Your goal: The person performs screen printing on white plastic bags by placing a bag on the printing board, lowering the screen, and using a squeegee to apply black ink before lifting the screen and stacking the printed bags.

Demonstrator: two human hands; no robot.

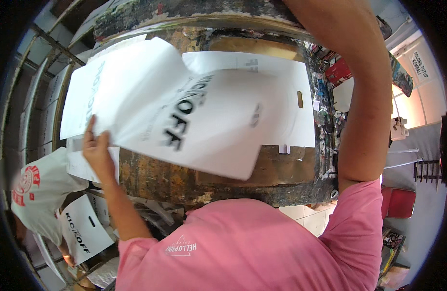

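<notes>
White flexible sheet with black lettering (209, 128) bows across the head view's centre, over a flat white slotted sheet (303, 126) on a paint-stained wooden table (150, 174). The left hand (98, 150) is at the bowed sheet's left edge; whether it pinches cannot be told. The right hand is out of frame. Far left, a metal rack (58, 47) holds white sheets (55, 89).

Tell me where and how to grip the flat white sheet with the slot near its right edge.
Probably best: grip the flat white sheet by its right edge, beside the slot, coming from the right. That end lies uncovered, while the lifted white sheet hides much of its left. Thin and flat, it may pinch well there, top and underside.
</notes>
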